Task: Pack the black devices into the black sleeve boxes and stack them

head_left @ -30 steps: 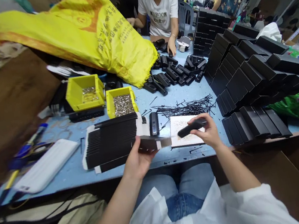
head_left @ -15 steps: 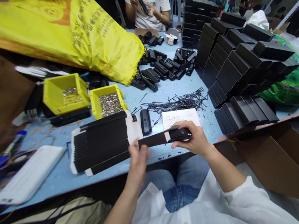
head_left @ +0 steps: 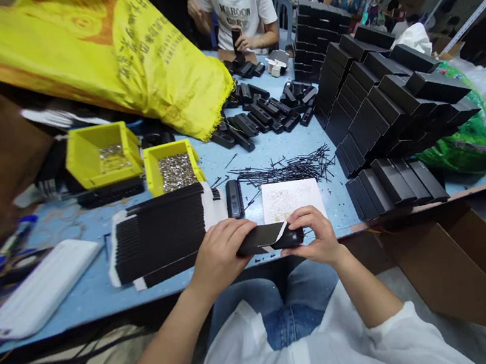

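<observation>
Right, left hand (head_left: 220,253) and right hand (head_left: 318,234) both clamp black sleeve (head_left: 264,239); flat sleeve stack (head_left: 163,234) at 9 o'clock, white card (head_left: 292,199) at 12, pins (head_left: 289,169) beyond.

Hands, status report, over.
Left hand and right hand both shut on black sleeve. Black part at its right end. Nothing blocking.

The near end of the flat black sleeve (head_left: 263,238) is being covered by the left hand (head_left: 220,253), and the black part (head_left: 291,237) is being largely hidden by the right hand (head_left: 318,234). The yellow sack (head_left: 111,49) is being cut off at the top edge, and the things at the far left are being blurred beyond telling.
</observation>
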Action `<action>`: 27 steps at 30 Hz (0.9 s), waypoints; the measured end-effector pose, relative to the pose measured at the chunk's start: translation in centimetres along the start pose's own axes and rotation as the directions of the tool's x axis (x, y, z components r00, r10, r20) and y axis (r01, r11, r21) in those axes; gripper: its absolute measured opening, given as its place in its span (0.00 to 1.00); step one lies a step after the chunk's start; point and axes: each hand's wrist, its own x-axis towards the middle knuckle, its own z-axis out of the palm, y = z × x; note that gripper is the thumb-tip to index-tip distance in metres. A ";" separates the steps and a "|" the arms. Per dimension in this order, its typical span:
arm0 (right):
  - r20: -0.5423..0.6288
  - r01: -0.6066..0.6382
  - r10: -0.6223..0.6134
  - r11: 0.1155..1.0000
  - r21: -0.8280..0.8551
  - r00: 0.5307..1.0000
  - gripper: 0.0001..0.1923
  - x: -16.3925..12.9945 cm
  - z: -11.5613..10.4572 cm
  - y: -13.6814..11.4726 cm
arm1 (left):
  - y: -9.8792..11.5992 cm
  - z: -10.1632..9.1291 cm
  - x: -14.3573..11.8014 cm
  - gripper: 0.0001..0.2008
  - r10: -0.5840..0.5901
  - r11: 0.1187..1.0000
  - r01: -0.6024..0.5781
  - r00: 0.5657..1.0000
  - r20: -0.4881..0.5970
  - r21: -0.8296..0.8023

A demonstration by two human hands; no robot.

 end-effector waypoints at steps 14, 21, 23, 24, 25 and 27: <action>-0.121 -0.131 0.149 0.981 0.144 0.981 0.24 -0.8 -1.7 1.3 | -1.7 1.8 -1.1 0.18 -0.185 0.983 0.185 0.980 0.066 0.019; 0.003 -0.222 0.233 0.925 0.308 0.973 0.30 1.2 -4.8 1.9 | -1.9 5.6 2.1 0.35 -0.446 0.879 0.463 0.884 0.140 -0.119; 0.125 -0.266 0.237 0.894 0.359 0.964 0.31 1.6 -4.6 1.5 | -1.5 4.3 3.4 0.31 -0.513 0.730 0.509 0.849 0.125 -0.456; 0.186 -0.283 0.226 0.877 0.389 0.956 0.31 1.8 -4.2 1.4 | -1.1 3.4 4.0 0.28 -0.514 0.585 0.525 0.830 0.218 -0.618; 0.243 -0.297 0.209 0.859 0.418 0.947 0.31 2.0 -3.8 1.2 | -0.5 2.4 4.4 0.25 -0.445 0.407 0.556 0.813 0.375 -0.725; 0.338 -0.325 0.174 0.825 0.463 0.925 0.31 2.1 -2.9 1.0 | 1.1 0.6 4.9 0.23 -0.122 0.076 0.683 0.730 0.673 -0.727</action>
